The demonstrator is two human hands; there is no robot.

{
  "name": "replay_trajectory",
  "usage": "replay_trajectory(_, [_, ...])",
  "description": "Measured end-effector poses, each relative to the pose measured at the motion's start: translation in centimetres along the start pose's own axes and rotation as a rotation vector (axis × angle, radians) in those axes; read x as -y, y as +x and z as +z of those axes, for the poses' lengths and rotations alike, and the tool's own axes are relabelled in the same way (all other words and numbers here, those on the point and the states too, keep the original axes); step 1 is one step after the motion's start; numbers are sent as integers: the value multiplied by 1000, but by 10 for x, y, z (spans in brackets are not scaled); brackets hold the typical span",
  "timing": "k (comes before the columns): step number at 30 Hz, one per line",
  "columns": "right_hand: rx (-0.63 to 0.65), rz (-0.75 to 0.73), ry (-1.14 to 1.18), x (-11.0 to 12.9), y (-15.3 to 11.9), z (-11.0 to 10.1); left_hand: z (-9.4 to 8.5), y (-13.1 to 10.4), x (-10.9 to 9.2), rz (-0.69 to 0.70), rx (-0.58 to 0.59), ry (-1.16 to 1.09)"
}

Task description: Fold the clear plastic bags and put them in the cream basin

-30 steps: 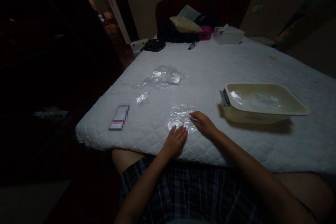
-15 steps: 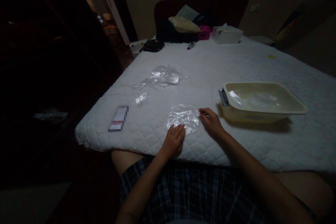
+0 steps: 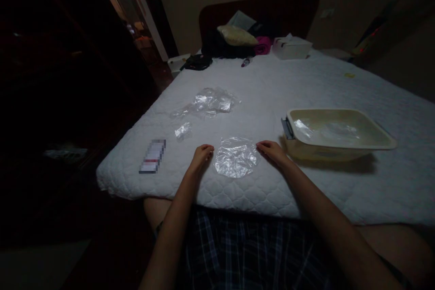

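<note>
A roundish, wrinkled piece of clear plastic film lies spread on the white quilted bed in front of me. At its left edge is my left hand, closed with the fingertips together; whether film is between them I cannot make out. My right hand pinches the film's upper right edge. Beyond my left hand lies a small crumpled bit of clear plastic. Farther back, a larger loose heap of clear plastic rests on the bed.
A cream plastic basin with a grey handle stands on the right, holding some clear plastic. To the left lies a phone-like flat object, blurred out. Clothes, a cushion and a white box sit by the headboard.
My left hand has lifted off the film's lower part and moved left and away from me to its left edge. My right hand has stayed at the right edge.
</note>
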State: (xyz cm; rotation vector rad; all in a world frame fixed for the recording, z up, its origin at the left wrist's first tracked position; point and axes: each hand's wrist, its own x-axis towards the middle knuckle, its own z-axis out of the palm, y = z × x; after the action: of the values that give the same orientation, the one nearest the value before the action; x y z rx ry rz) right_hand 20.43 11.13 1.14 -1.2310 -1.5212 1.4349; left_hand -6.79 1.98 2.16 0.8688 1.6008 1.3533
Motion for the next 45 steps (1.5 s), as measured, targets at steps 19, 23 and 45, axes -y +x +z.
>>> replay_trajectory(19, [36,4,115,2,7,12,9,24,0,-61,296,-52])
replay_trajectory(23, [36,-33,111,-3,8,9,8,26,6,-31,292,-63])
replay_trajectory(45, [60,-259,-107,-10,4,7,6,22,7,-39,256,-76])
